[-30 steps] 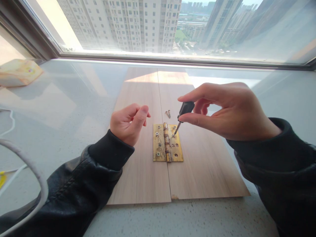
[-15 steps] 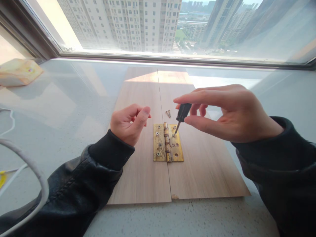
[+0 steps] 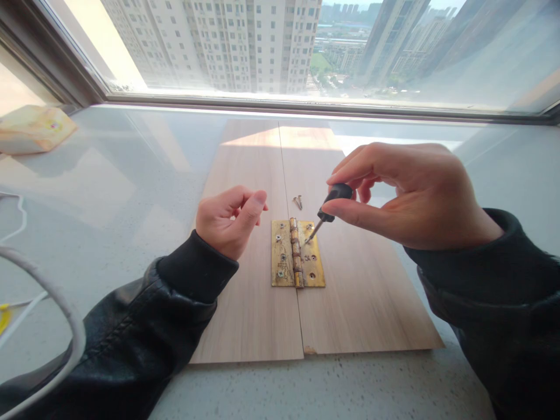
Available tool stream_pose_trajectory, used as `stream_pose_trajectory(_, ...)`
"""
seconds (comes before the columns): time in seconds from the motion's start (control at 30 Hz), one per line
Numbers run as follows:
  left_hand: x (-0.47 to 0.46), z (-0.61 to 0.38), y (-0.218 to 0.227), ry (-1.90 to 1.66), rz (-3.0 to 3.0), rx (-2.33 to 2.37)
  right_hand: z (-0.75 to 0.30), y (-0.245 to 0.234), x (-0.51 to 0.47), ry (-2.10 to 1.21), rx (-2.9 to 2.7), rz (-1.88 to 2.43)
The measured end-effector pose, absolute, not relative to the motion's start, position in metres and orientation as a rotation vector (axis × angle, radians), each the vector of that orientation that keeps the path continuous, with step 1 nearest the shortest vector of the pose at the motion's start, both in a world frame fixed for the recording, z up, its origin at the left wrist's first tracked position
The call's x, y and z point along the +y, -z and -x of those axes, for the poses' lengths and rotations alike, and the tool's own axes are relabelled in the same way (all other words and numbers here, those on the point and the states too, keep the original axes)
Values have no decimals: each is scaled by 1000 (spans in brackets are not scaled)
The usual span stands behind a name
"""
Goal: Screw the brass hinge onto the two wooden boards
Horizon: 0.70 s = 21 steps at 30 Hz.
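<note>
A black-handled screwdriver (image 3: pixel 339 193) is pinched between the thumb and fingers of my right hand (image 3: pixel 406 192). Its shaft slants down to the left, with the tip at the upper right leaf of a worn brass hinge (image 3: pixel 286 248). That hinge lies across the seam of two pale wooden boards (image 3: pixel 350 309). Screw heads show in its left leaf; the lower holes of the right leaf show no screw heads. Two loose screws (image 3: pixel 298 202) rest just above the hinge. My left hand (image 3: pixel 230 219) is closed over the left board; anything inside its fingers is hidden.
The boards lie on a speckled pale countertop (image 3: pixel 109 216) by a window (image 3: pixel 262 104). A white cable (image 3: pixel 72 315) curves at the lower left, near my left sleeve. A cream-coloured packet (image 3: pixel 35 128) sits in the far left corner.
My right hand's fingers have drawn in around the screwdriver handle, and the handle leans further right. The tip stays at the hinge's right leaf. My left hand has hardly moved.
</note>
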<state>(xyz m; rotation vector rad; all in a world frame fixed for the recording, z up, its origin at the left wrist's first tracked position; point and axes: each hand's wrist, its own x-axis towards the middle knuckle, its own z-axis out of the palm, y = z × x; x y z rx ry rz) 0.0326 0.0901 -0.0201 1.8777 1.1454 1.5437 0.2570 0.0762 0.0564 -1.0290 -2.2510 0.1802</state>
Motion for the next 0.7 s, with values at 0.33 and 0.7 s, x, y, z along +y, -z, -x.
stream_pose_trajectory(0.33,86,-35,17,-1496,-1823,1194,-257,-62,76,-385,-2348,864)
stream_pose_trajectory(0.7,87,-34,19,-1513,-1818,1190,-257,-56,76,-157,-2244,999)
